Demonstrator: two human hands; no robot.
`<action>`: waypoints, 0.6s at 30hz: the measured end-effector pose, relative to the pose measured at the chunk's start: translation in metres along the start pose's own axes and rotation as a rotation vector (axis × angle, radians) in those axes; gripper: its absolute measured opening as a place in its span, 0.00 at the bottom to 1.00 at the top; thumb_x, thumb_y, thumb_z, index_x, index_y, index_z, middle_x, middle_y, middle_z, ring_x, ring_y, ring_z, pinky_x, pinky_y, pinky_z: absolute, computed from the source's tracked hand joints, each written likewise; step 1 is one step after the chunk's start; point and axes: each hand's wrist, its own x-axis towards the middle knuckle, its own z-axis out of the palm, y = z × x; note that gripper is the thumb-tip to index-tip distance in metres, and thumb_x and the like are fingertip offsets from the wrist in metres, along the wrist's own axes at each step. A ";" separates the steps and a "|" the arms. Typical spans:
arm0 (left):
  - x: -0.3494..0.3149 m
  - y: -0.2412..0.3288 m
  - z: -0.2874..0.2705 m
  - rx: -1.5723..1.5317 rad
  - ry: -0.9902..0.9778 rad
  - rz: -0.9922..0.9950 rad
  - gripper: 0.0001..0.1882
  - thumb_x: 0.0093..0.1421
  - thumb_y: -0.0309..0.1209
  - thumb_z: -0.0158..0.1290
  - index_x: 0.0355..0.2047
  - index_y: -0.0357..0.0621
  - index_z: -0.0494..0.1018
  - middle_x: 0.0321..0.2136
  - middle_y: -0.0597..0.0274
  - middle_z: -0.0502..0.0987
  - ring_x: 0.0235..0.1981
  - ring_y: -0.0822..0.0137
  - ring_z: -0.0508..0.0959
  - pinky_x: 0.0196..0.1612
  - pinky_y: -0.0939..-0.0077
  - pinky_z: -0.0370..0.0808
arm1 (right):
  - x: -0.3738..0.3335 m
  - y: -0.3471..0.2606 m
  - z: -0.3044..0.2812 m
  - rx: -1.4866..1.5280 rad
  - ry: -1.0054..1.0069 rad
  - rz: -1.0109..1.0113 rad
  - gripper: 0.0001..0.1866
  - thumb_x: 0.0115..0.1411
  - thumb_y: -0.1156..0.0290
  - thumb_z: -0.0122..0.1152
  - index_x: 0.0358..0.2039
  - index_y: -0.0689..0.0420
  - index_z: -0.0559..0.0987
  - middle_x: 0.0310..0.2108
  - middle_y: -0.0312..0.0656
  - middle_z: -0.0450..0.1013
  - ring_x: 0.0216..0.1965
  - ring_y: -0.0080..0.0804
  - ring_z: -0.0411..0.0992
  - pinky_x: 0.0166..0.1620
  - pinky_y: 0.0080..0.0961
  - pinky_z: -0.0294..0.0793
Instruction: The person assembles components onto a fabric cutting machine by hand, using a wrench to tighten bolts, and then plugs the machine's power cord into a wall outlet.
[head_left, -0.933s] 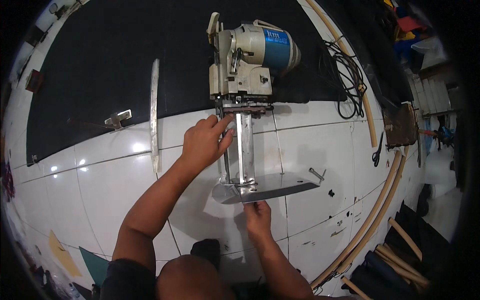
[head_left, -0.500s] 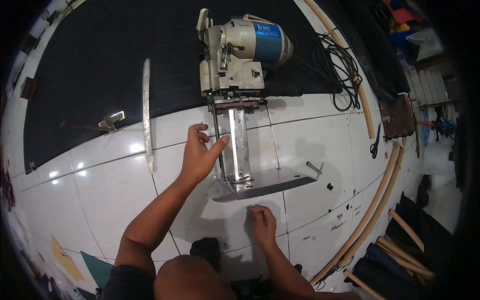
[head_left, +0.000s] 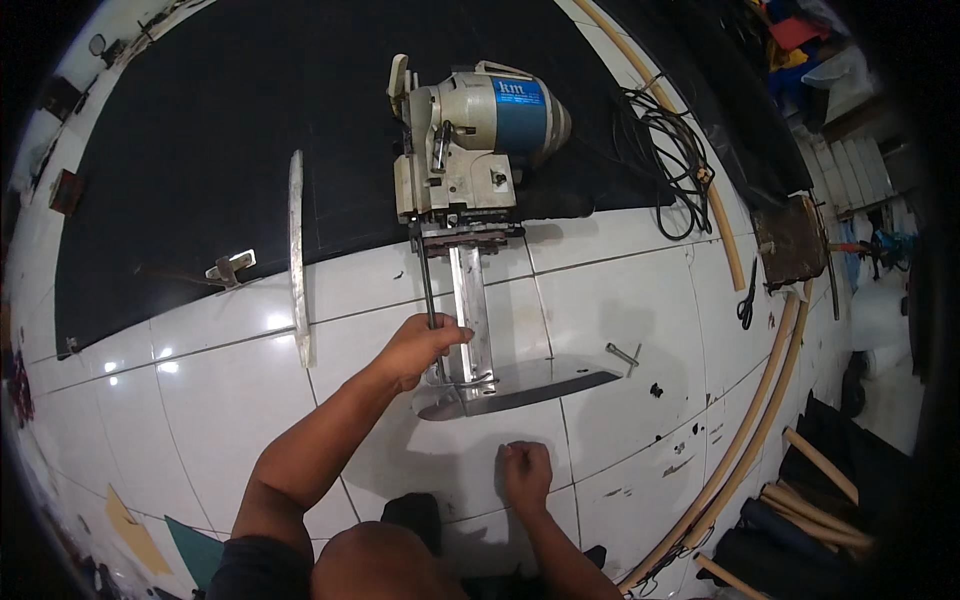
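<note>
A straight-knife cloth cutting machine (head_left: 455,165) lies on the tiled floor, with a cream and blue motor, a long metal upright (head_left: 475,310) and a flat base plate (head_left: 545,390). A thin dark rod (head_left: 427,285) runs beside the upright. My left hand (head_left: 420,350) is closed around this rod, low down near the base plate, its thumb reaching across to the upright. Just in front of the base plate, my right hand (head_left: 527,475) is curled, apart from the machine. Whatever may be between its fingers is hidden. A T-shaped metal tool (head_left: 625,357) rests by the plate's right tip.
Black fabric (head_left: 220,120) covers the floor beyond, partly under the motor. A pale metal strip (head_left: 297,250) lies to the left. Coiled black cable (head_left: 665,170), scissors (head_left: 747,300) and long tan tubes (head_left: 755,400) are on the right.
My left hand has moved down and closed around the rod from a looser, open pose. My right hand stays curled by the base plate. The whole view has shifted slightly.
</note>
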 end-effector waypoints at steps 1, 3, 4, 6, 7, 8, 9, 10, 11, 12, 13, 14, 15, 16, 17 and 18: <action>0.000 0.001 0.002 -0.005 0.005 -0.012 0.14 0.50 0.38 0.63 0.19 0.50 0.69 0.18 0.72 0.65 0.19 0.78 0.61 0.23 0.79 0.57 | 0.000 0.000 -0.001 -0.004 0.002 0.007 0.07 0.55 0.70 0.64 0.29 0.59 0.76 0.27 0.44 0.70 0.29 0.40 0.69 0.34 0.36 0.69; 0.002 0.000 0.000 -0.020 -0.015 -0.012 0.14 0.50 0.37 0.64 0.18 0.50 0.69 0.17 0.72 0.65 0.19 0.78 0.61 0.22 0.80 0.57 | 0.001 -0.002 -0.002 -0.016 -0.006 0.010 0.07 0.54 0.70 0.64 0.29 0.59 0.76 0.26 0.44 0.70 0.29 0.40 0.69 0.34 0.36 0.69; 0.003 0.000 -0.002 -0.027 -0.024 -0.013 0.14 0.50 0.37 0.64 0.18 0.50 0.69 0.17 0.72 0.66 0.19 0.78 0.61 0.22 0.80 0.57 | 0.001 -0.003 -0.002 -0.024 -0.016 0.006 0.07 0.54 0.70 0.64 0.29 0.59 0.76 0.26 0.44 0.70 0.29 0.40 0.69 0.34 0.35 0.69; 0.003 0.001 -0.003 -0.053 -0.034 -0.025 0.14 0.50 0.37 0.64 0.18 0.50 0.69 0.17 0.72 0.66 0.19 0.78 0.62 0.21 0.80 0.56 | 0.001 -0.004 -0.001 -0.001 -0.017 0.007 0.07 0.54 0.70 0.65 0.28 0.59 0.76 0.27 0.45 0.71 0.29 0.41 0.70 0.34 0.35 0.69; 0.002 0.002 -0.003 -0.067 -0.040 -0.034 0.14 0.50 0.36 0.64 0.18 0.50 0.69 0.17 0.72 0.66 0.18 0.78 0.62 0.21 0.80 0.56 | 0.000 -0.004 0.001 0.030 -0.010 0.012 0.07 0.54 0.70 0.65 0.28 0.59 0.76 0.27 0.45 0.71 0.30 0.41 0.70 0.34 0.35 0.69; 0.002 0.004 -0.003 -0.087 -0.045 -0.035 0.14 0.50 0.36 0.64 0.18 0.50 0.69 0.17 0.72 0.67 0.18 0.78 0.62 0.21 0.81 0.56 | 0.000 -0.003 0.001 0.061 -0.002 0.017 0.08 0.54 0.70 0.65 0.28 0.59 0.76 0.27 0.45 0.71 0.30 0.41 0.70 0.34 0.34 0.70; 0.001 0.005 -0.003 -0.108 -0.050 -0.039 0.14 0.50 0.36 0.64 0.18 0.50 0.69 0.17 0.72 0.67 0.18 0.78 0.62 0.20 0.81 0.56 | 0.000 -0.002 0.002 0.043 0.004 -0.003 0.08 0.54 0.70 0.65 0.27 0.59 0.76 0.27 0.45 0.71 0.30 0.41 0.70 0.34 0.34 0.70; 0.001 0.006 -0.002 -0.128 -0.055 -0.043 0.14 0.50 0.36 0.64 0.18 0.49 0.70 0.17 0.72 0.67 0.18 0.78 0.62 0.20 0.81 0.55 | 0.000 0.000 0.002 0.025 0.009 -0.022 0.07 0.54 0.71 0.65 0.27 0.59 0.75 0.28 0.45 0.71 0.30 0.41 0.70 0.34 0.34 0.70; 0.001 0.008 -0.002 -0.136 -0.059 -0.049 0.13 0.51 0.35 0.63 0.18 0.49 0.70 0.17 0.71 0.67 0.18 0.78 0.63 0.21 0.81 0.57 | -0.001 0.002 0.002 0.007 0.014 -0.041 0.07 0.54 0.71 0.65 0.27 0.59 0.75 0.28 0.44 0.72 0.30 0.41 0.70 0.34 0.34 0.70; 0.001 0.011 -0.002 -0.143 -0.061 -0.053 0.13 0.52 0.35 0.63 0.18 0.49 0.70 0.18 0.71 0.67 0.18 0.77 0.63 0.23 0.81 0.58 | -0.001 0.002 0.003 -0.001 0.013 -0.038 0.07 0.54 0.71 0.65 0.27 0.59 0.75 0.28 0.44 0.72 0.30 0.41 0.70 0.34 0.34 0.70; 0.001 0.013 -0.002 -0.150 -0.063 -0.057 0.13 0.52 0.35 0.62 0.18 0.49 0.70 0.18 0.70 0.67 0.18 0.76 0.64 0.24 0.81 0.59 | -0.001 0.003 0.003 -0.009 0.011 -0.034 0.07 0.54 0.71 0.65 0.27 0.59 0.75 0.28 0.44 0.72 0.31 0.41 0.71 0.34 0.34 0.70; 0.002 0.011 -0.001 -0.154 -0.049 -0.050 0.13 0.52 0.35 0.62 0.18 0.49 0.69 0.18 0.71 0.67 0.18 0.77 0.63 0.23 0.81 0.58 | -0.001 0.003 0.004 -0.017 0.010 -0.031 0.07 0.54 0.72 0.65 0.27 0.59 0.75 0.28 0.44 0.72 0.31 0.41 0.71 0.35 0.34 0.70; 0.002 0.010 0.000 -0.159 -0.034 -0.042 0.13 0.52 0.35 0.63 0.18 0.49 0.69 0.17 0.71 0.67 0.18 0.77 0.62 0.21 0.81 0.56 | -0.001 0.003 0.004 -0.012 0.012 -0.043 0.07 0.54 0.72 0.65 0.28 0.59 0.75 0.28 0.44 0.72 0.30 0.41 0.70 0.34 0.34 0.70; 0.002 0.009 0.000 -0.164 -0.020 -0.035 0.14 0.52 0.35 0.63 0.18 0.50 0.69 0.17 0.72 0.67 0.17 0.78 0.61 0.20 0.81 0.54 | -0.001 0.002 0.004 -0.007 0.015 -0.055 0.07 0.54 0.72 0.65 0.28 0.59 0.75 0.28 0.44 0.72 0.30 0.41 0.70 0.34 0.34 0.70; 0.003 0.008 0.000 -0.173 -0.023 -0.026 0.13 0.52 0.35 0.63 0.18 0.49 0.69 0.17 0.72 0.67 0.17 0.78 0.61 0.21 0.81 0.55 | 0.000 0.002 0.004 -0.003 0.018 -0.067 0.07 0.54 0.72 0.65 0.28 0.59 0.75 0.28 0.44 0.71 0.30 0.41 0.70 0.34 0.34 0.70; 0.004 0.006 0.000 -0.182 -0.028 -0.018 0.13 0.52 0.35 0.63 0.19 0.49 0.69 0.18 0.72 0.67 0.17 0.78 0.61 0.21 0.80 0.55 | 0.000 0.002 0.003 -0.002 0.015 -0.068 0.07 0.54 0.72 0.65 0.28 0.59 0.75 0.28 0.44 0.71 0.30 0.41 0.70 0.34 0.34 0.70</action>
